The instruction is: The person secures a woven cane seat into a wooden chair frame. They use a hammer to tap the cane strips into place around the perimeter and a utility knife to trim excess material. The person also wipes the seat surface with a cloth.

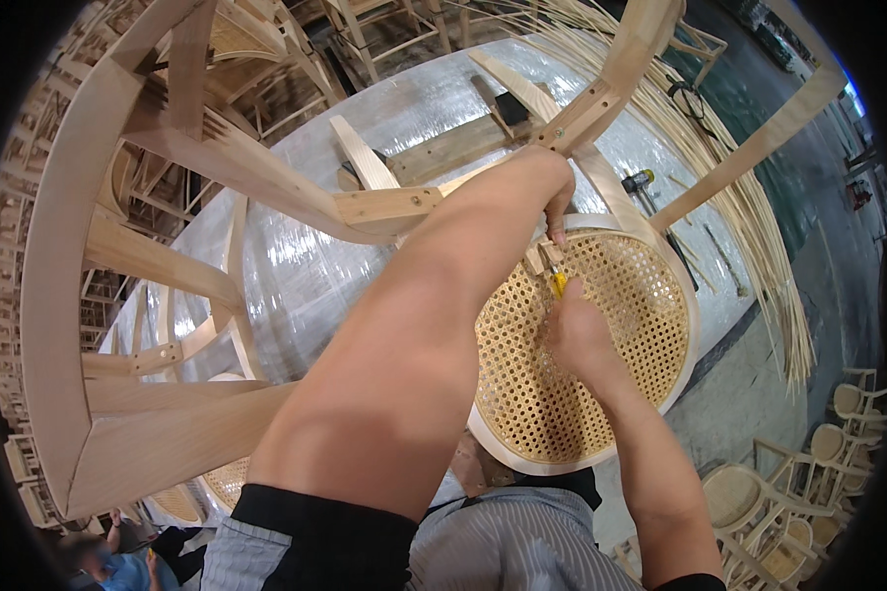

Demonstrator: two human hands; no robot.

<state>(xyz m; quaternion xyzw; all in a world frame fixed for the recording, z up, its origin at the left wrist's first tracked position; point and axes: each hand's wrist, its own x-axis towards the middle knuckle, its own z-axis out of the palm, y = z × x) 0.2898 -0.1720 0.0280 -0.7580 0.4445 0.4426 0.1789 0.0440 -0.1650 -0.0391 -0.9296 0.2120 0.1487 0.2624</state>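
Note:
A round chair seat [650, 330] of woven cane in a pale wooden rim lies in front of me. My left forearm reaches across to the seat's far edge. There my left hand [557, 197] bends down, its fingertips at a small pale wooden block [542, 258]; the rest of its fingers are hidden. My right hand [583, 335] is closed around a yellow-handled tool [560, 284] over the cane. The tool's tip meets the block, and its exact kind is too small to tell. A curved wooden chair frame [241, 182] rises to my left and continues beyond the seat.
A surface wrapped in clear plastic [306, 295] lies under the chair. Long thin cane strips [759, 227] run along its right side, near a hammer [639, 182]. More unfinished chairs [749, 502] stand at lower right. Another person [128, 566] is at lower left.

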